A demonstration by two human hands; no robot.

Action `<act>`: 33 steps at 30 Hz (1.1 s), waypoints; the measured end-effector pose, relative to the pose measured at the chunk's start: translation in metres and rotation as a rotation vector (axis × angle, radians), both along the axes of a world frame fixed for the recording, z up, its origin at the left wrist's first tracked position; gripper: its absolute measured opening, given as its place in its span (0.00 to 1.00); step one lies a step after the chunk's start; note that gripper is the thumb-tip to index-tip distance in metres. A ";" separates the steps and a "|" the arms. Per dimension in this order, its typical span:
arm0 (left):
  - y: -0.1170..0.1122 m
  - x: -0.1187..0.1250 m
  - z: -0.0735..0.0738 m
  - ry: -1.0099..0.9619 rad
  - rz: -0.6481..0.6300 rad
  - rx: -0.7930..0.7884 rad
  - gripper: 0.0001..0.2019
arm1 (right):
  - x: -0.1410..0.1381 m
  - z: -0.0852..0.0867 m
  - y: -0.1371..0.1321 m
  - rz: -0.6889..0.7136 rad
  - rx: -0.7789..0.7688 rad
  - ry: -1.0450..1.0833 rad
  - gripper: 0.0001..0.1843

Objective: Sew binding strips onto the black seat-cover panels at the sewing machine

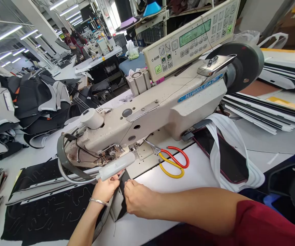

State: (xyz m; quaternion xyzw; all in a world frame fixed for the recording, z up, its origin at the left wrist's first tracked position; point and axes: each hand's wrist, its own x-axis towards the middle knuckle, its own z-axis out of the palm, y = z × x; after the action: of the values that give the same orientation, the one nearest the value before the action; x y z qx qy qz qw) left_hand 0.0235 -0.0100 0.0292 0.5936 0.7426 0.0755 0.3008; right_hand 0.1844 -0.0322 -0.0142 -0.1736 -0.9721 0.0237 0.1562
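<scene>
My left hand (106, 188), with a thin bracelet at the wrist, pinches the edge of a grey and black fabric piece (116, 205) just below the needle area (111, 152) of a beige industrial sewing machine (160, 109). Beside it my right hand (137, 200) presses on the same fabric from the right, fingers closed on its edge. A white lamp on a flexible metal neck (115, 165) hangs right above both hands. Part of the fabric is hidden under my hands.
Red and yellow scissors (173, 160) lie on the machine bed. Black quilted fabric (47, 212) spreads at left. A control panel (191, 37) stands behind. Stacked strips (265, 112) lie right, cut pieces (22, 102) pile at left. Another person (69, 39) works far back.
</scene>
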 end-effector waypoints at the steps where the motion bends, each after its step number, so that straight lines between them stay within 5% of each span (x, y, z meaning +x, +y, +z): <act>1: 0.000 0.002 0.000 -0.016 0.014 -0.002 0.03 | 0.000 0.002 0.001 0.013 0.007 -0.013 0.05; 8: -0.009 0.031 -0.003 0.145 -0.020 0.139 0.05 | 0.003 0.017 0.003 0.010 -0.016 -0.084 0.04; 15: -0.025 0.039 -0.025 0.272 -0.065 0.483 0.07 | 0.001 0.010 0.000 0.054 -0.007 -0.117 0.05; 33: -0.024 0.037 -0.035 0.369 -0.047 0.539 0.11 | 0.000 0.003 0.009 0.094 0.106 -0.061 0.08</act>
State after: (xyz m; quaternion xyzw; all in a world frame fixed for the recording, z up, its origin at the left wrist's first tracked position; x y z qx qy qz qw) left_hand 0.0610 -0.0342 -0.0061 0.6727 0.7238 0.1536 -0.0053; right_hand 0.1841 -0.0237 -0.0110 -0.1200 -0.9833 -0.0259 0.1343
